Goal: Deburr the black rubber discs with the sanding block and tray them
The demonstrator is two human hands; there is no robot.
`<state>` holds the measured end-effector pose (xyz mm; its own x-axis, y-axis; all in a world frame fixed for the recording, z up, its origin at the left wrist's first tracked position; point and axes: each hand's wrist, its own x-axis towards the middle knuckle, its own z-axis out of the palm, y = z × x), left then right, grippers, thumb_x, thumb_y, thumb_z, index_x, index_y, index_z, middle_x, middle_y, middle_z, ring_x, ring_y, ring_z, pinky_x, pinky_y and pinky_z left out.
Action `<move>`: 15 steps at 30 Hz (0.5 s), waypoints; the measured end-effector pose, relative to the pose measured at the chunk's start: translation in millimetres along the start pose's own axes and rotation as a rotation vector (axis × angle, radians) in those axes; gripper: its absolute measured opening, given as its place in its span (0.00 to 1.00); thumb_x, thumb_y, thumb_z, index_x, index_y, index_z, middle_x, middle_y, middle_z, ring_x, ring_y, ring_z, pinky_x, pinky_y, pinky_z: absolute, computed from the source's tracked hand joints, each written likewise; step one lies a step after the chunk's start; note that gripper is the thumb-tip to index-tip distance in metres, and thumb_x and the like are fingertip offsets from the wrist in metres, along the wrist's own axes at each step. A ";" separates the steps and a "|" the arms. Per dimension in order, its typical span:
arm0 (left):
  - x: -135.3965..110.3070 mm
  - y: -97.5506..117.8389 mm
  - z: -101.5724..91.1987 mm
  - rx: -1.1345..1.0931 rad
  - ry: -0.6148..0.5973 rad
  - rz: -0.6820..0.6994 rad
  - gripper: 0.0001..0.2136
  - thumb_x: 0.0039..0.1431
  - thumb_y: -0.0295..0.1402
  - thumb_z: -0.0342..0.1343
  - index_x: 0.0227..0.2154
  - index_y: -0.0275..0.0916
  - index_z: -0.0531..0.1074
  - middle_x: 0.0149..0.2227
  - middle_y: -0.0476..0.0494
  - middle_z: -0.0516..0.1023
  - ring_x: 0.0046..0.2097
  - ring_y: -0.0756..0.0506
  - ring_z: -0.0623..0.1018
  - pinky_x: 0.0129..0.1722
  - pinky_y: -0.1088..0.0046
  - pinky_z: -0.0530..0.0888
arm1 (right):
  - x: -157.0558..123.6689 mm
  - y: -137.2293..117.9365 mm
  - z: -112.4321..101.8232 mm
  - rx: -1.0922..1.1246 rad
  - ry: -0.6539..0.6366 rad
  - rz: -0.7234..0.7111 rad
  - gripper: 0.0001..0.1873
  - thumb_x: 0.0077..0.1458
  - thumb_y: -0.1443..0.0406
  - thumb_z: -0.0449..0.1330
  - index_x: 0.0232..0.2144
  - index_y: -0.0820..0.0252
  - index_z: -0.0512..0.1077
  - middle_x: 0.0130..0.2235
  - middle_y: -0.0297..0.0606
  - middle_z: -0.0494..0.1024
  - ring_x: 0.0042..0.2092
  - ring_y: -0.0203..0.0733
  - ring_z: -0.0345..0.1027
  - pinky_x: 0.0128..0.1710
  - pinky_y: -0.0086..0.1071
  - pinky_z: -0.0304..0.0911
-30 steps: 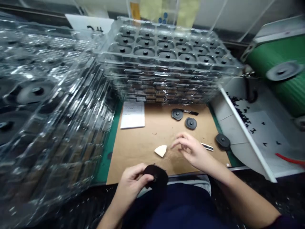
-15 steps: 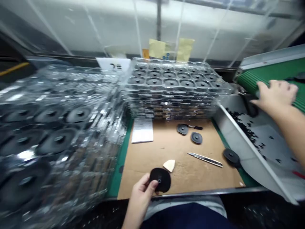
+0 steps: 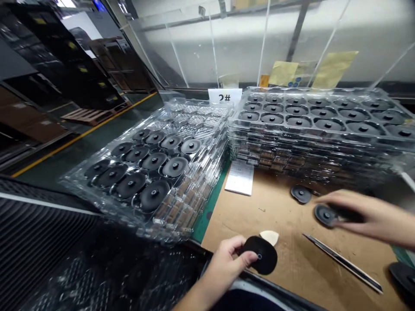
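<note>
- The person's left hand (image 3: 225,270) sat at about 6 o'clock in the view, its grip pressed together and pinching the edge of a matte black rounded disc (image 3: 261,255) with a small central hole.
- A cream rounded triangular piece (image 3: 269,236) lay just beyond that disc, nearly touching it.
- The right hand (image 3: 376,218) reached in from 3 o'clock, its grip closed around a small dark piece (image 3: 346,214); its exact shape was hidden by the fingers.
- Right at those fingertips, a round black disc with a raised hub (image 3: 325,215) lay on the brown cardboard sheet (image 3: 285,263), which covered the green-edged bench (image 3: 207,220).
- A matching black disc (image 3: 301,194) lay nearer 2 o'clock, and another black disc (image 3: 403,276) sat partly cut off at 4 o'clock.
- A long slim steel strip (image 3: 342,261) ran diagonally across the cardboard at about 4 o'clock.
- A white printed paper pad (image 3: 239,177) lay near the centre, against the tray stacks.
- A tall stack of clear plastic trays (image 3: 324,116) filled with black discs stood at 1 o'clock, a second clear stack (image 3: 145,172) at 10 o'clock, and a white "2#" card (image 3: 225,96) stood behind them at 12 o'clock.
</note>
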<state>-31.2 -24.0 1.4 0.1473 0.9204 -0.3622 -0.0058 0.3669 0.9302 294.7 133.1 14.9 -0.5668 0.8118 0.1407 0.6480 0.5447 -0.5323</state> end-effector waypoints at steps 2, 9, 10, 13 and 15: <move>-5.1 19.0 -4.9 0.209 -0.016 0.035 0.12 0.50 0.41 0.60 0.24 0.35 0.72 0.25 0.49 0.71 0.31 0.49 0.69 0.32 0.75 0.64 | 15.9 -14.5 48.5 0.067 -0.311 -0.063 0.20 0.46 0.64 0.63 0.44 0.45 0.73 0.40 0.42 0.76 0.38 0.42 0.72 0.37 0.34 0.67; -60.8 124.4 -34.1 0.660 -0.317 0.084 0.07 0.52 0.31 0.59 0.34 0.44 0.78 0.37 0.44 0.81 0.42 0.45 0.77 0.44 0.72 0.70 | 56.9 -41.5 174.2 0.158 -0.108 -0.109 0.25 0.50 0.68 0.54 0.52 0.56 0.66 0.45 0.45 0.71 0.46 0.50 0.66 0.46 0.45 0.62; -68.7 142.0 -37.5 0.680 -0.390 0.058 0.09 0.55 0.28 0.56 0.36 0.46 0.78 0.36 0.46 0.81 0.40 0.46 0.78 0.44 0.72 0.71 | 56.1 -40.4 180.5 0.179 -0.086 -0.115 0.25 0.51 0.68 0.54 0.53 0.56 0.65 0.46 0.45 0.70 0.47 0.50 0.65 0.47 0.46 0.62; -73.7 185.3 -51.2 0.955 -0.173 0.156 0.08 0.50 0.30 0.61 0.34 0.49 0.78 0.36 0.48 0.81 0.38 0.45 0.79 0.40 0.71 0.74 | 51.5 -34.8 186.5 0.231 -0.053 -0.136 0.24 0.50 0.68 0.54 0.52 0.55 0.67 0.47 0.44 0.69 0.49 0.51 0.64 0.49 0.46 0.61; -56.0 204.7 -65.5 1.224 0.152 0.349 0.05 0.51 0.34 0.60 0.32 0.47 0.77 0.38 0.47 0.80 0.41 0.43 0.78 0.43 0.68 0.73 | 50.0 -32.3 185.0 0.262 -0.040 -0.149 0.24 0.49 0.69 0.54 0.51 0.54 0.67 0.46 0.43 0.70 0.48 0.49 0.65 0.48 0.44 0.61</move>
<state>-105.4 8.4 208.2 0.2077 0.9780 -0.0170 0.8998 -0.1842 0.3955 151.3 117.2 -115.3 -0.6689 0.7150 0.2034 0.4057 0.5804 -0.7061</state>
